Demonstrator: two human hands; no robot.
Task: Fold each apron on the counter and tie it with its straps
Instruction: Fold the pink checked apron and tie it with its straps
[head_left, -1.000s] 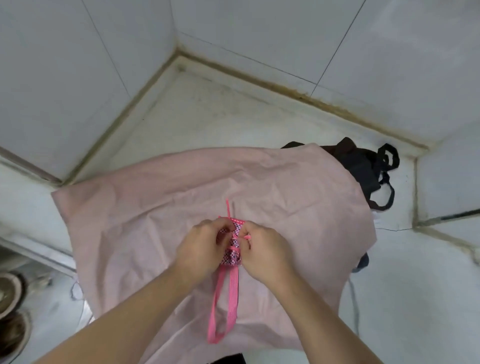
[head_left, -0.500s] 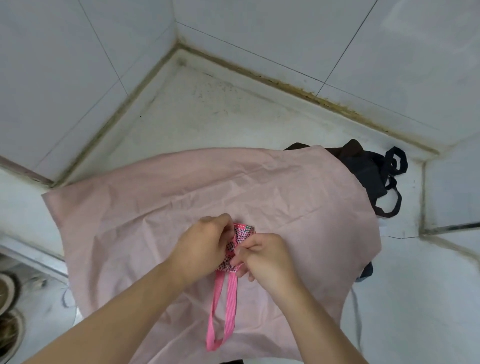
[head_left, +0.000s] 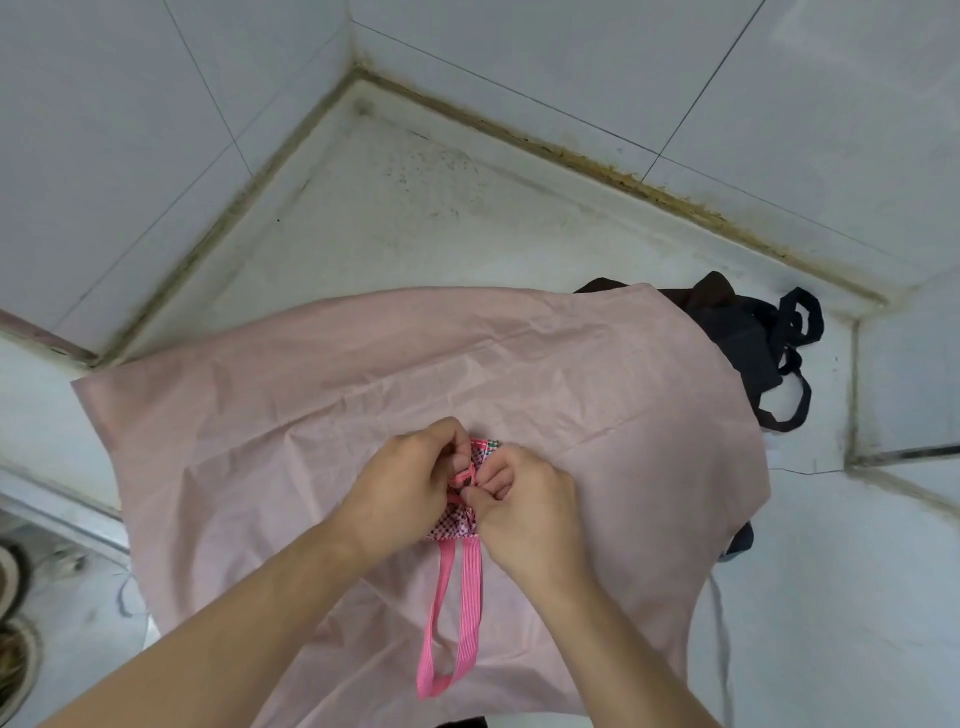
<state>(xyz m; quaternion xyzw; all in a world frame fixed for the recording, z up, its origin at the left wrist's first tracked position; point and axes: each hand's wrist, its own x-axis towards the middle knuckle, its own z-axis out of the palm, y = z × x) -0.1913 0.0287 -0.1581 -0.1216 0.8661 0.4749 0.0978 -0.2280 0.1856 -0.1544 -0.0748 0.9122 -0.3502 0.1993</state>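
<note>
A small folded apron bundle (head_left: 460, 522) in a pink checked print lies on a large pale pink apron (head_left: 322, 395) spread over the counter. My left hand (head_left: 402, 478) and my right hand (head_left: 524, 506) meet over the bundle, each pinching its thin pink straps (head_left: 466, 475) where they cross. A wide pink neck loop (head_left: 449, 618) trails from the bundle toward me. Most of the bundle is hidden under my fingers.
A dark brown apron (head_left: 743, 343) with black straps (head_left: 795, 332) lies at the back right, partly under the pink one. A dark blue cloth (head_left: 740, 540) peeks out at the right edge. Tiled walls (head_left: 156, 130) close the counter corner. A sink area (head_left: 21, 623) sits low left.
My hands have drawn closer over the bundle and the upright strap end seen earlier is now pulled down between my fingers. The view has shifted slightly.
</note>
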